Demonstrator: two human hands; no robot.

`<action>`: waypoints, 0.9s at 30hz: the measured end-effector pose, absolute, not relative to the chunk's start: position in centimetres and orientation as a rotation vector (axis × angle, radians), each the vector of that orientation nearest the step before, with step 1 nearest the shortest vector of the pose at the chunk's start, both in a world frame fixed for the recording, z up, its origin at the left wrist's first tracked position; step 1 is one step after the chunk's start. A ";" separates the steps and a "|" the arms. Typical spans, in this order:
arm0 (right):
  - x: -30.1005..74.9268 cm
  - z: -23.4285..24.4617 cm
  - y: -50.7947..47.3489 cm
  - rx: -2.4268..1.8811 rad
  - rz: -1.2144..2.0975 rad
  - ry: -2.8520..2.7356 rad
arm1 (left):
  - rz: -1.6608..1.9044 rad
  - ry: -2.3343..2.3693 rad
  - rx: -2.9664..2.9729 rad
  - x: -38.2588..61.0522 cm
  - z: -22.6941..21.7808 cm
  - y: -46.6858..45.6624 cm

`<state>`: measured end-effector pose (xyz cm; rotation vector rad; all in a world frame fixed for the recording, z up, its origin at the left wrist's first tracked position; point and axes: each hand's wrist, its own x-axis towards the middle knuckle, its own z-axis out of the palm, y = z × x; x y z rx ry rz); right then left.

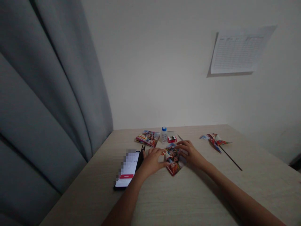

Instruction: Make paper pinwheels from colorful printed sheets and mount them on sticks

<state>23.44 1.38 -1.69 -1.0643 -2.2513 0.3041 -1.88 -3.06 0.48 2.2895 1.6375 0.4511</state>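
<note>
A phone [128, 169] lies nearest on the counter [164, 201]. Just beyond, the printed paper square [173, 163] sits flat between both hands. The left hand [152, 160] and the right hand [191, 153] are open, fingers pressing its edges. Farther back stands a glue bottle [164, 134].

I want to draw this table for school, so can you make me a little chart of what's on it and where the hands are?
Left hand: on the left edge of the colourful paper
Right hand: laid on that paper's right side
Left of hands: phone, screen lit
Behind hands: paper stack, small bottle with blue cap, little red box
Far right: pinwheel on a dark stick
Underneath: pale table
Around: grey curtain, sheet on the wall
</note>
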 end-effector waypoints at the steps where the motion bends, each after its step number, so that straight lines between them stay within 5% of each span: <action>1: 23.5 -1.3 1.6 -1.041 0.298 -2.259 | 0.444 1.647 2.287 -2.0 0.5 -3.1; 27: 18.8 -2.5 9.2 -0.963 0.373 -2.285 | 0.447 1.664 2.215 -2.7 0.5 -2.8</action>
